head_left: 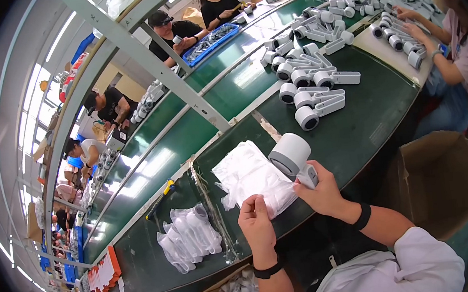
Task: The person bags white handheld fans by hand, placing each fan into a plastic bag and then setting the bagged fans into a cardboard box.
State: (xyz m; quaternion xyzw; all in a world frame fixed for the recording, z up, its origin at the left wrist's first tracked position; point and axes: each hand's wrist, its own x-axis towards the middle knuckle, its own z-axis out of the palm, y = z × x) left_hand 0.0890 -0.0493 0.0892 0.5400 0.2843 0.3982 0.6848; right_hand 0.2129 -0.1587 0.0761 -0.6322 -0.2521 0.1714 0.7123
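In my right hand is a white-and-grey handheld device with a drum-shaped head and a short flat handle. My fingers wrap round the handle, and the head tilts up to the left. Below it lies a stack of thin white plastic bags on the dark green table. My left hand is closed in a pinch at the near edge of the stack, apparently on a bag's edge. Left of the stack, several bagged devices lie side by side in clear plastic.
Many unbagged devices cover the table's far right. A yellow-and-black cutter lies at left, beyond orange-and-white cards. Cardboard boxes stand right and below. A metal frame rises across the table. Co-workers sit along the far side; another sits right.
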